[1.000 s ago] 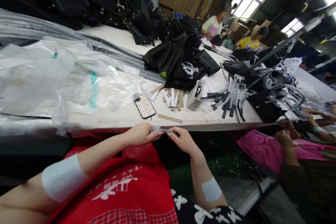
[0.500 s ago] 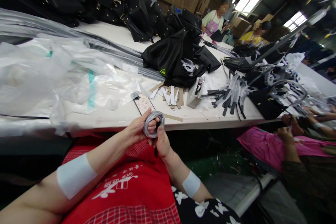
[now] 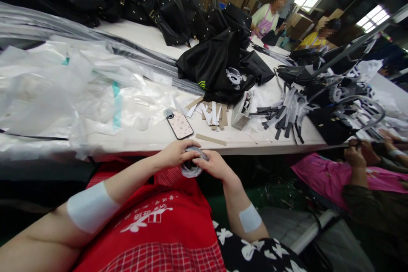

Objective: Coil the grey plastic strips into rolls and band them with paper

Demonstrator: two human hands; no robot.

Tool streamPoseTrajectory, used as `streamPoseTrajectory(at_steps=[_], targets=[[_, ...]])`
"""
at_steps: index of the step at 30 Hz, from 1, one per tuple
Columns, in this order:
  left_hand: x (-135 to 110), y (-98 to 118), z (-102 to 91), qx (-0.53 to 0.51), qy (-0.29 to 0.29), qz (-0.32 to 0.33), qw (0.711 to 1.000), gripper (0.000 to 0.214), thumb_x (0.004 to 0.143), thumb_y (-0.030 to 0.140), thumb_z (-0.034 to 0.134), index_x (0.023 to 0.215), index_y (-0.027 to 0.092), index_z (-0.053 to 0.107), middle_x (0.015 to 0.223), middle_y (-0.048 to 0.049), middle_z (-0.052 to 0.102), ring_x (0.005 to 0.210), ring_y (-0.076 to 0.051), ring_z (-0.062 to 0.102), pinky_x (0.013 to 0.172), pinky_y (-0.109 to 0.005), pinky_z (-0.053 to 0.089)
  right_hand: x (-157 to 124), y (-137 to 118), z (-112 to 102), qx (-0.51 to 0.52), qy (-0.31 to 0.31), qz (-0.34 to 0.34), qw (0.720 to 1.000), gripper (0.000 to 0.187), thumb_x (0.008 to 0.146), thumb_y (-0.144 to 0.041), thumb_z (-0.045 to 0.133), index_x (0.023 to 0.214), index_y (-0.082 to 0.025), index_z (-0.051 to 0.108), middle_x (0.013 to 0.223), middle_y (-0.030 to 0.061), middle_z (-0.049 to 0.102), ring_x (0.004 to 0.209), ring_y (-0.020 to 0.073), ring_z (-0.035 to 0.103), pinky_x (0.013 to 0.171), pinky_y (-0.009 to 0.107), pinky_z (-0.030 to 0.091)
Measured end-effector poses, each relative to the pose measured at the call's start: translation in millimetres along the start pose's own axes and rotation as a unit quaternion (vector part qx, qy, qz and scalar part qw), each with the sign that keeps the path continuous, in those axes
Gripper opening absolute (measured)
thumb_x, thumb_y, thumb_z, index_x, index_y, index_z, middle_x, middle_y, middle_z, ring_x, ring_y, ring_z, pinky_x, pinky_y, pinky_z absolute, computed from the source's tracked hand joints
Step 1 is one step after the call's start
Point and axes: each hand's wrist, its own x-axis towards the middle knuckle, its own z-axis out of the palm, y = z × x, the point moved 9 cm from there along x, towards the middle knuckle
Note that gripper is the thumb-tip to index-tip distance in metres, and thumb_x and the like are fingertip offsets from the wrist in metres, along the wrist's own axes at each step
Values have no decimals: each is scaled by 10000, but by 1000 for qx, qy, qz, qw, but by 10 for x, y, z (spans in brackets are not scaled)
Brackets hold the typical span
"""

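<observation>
In the lower middle of the frame, the person's two bare hands meet at a shiny grey ring-shaped coil (image 3: 190, 174), just in front of the edge of the long white table (image 3: 149, 138). The left hand (image 3: 177, 152) has its fingers bent over the upper side of this coil and grips it. The right hand (image 3: 216, 165) closes on the coil from its right side, with fingers pointing across the opening. The coil is perhaps a strap wrapped in clear film, but it is small and partly covered by the fingers, so I cannot be certain.

Near the hands, at the centre, lies a phone in a pale pink patterned case with black border (image 3: 180, 126). To its right is a single flat tan strip (image 3: 211, 139), and above this a loose pile of white and brown card strips (image 3: 215, 114). A crumpled soft black bag (image 3: 207, 61) lies farther up, with a second pale coil (image 3: 233, 77) on it. Milky transparent plastic sheets (image 3: 47, 87) cover the table at the left.
</observation>
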Motion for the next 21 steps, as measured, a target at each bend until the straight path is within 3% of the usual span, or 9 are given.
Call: streamPoseTrajectory(at_steps=[4,7,9,12,14,16,18,21], targets=[[-35,-80,-168,-35,147,-40,988,466,807,514,518,1087,160,635,759,-27,723,689,-200,659,693,-289,518,44,-44,-30,29,99,-40,994,418,781,-464,652,1057,-151,646,930,33,674,819,180,595,780,276,469],[-104,-100,-210,-50,190,-30,980,438,842,501,478,1079,162,622,888,-47,726,807,-205,660,780,-296,510,51,2,-71,69,126,-38,989,441,796,-471,633,1095,-147,636,972,45,679,849,185,606,801,277,476],[-120,-82,-149,-33,150,-13,988,419,885,499,413,1015,172,641,927,-52,720,853,-202,652,816,-295,497,62,49,-31,69,74,-19,995,436,783,-478,650,1063,-144,656,936,28,683,826,180,606,776,263,475],[-137,-48,100,30,17,6,999,455,923,498,334,905,190,669,904,-55,723,849,-208,649,814,-303,486,43,109,174,5,-72,15,997,367,747,-470,694,950,-165,710,802,-18,676,745,162,596,695,228,453],[-179,-73,251,80,-27,0,996,420,902,508,390,980,190,652,980,-82,718,896,-232,650,822,-321,477,23,116,308,-49,-132,17,990,276,743,-424,709,879,-186,736,747,-34,667,728,154,590,655,207,427],[-230,-147,329,118,-11,-27,993,429,872,506,452,1108,175,589,1029,-116,702,918,-257,651,817,-343,473,19,93,409,-95,-157,6,983,200,738,-373,720,837,-202,752,732,-38,668,733,149,584,642,196,408],[-299,-246,370,116,22,-61,991,440,868,493,451,1146,163,540,918,-102,702,831,-251,658,759,-340,478,0,60,480,-112,-181,-11,977,219,728,-382,732,867,-213,756,738,-39,671,731,144,579,652,197,405],[-410,-354,355,42,72,-72,994,358,870,487,430,1032,193,555,752,-16,648,681,-189,610,667,-287,465,-21,35,329,-94,-157,-33,983,329,764,-450,693,968,-193,722,788,-19,679,728,140,584,683,212,425]])
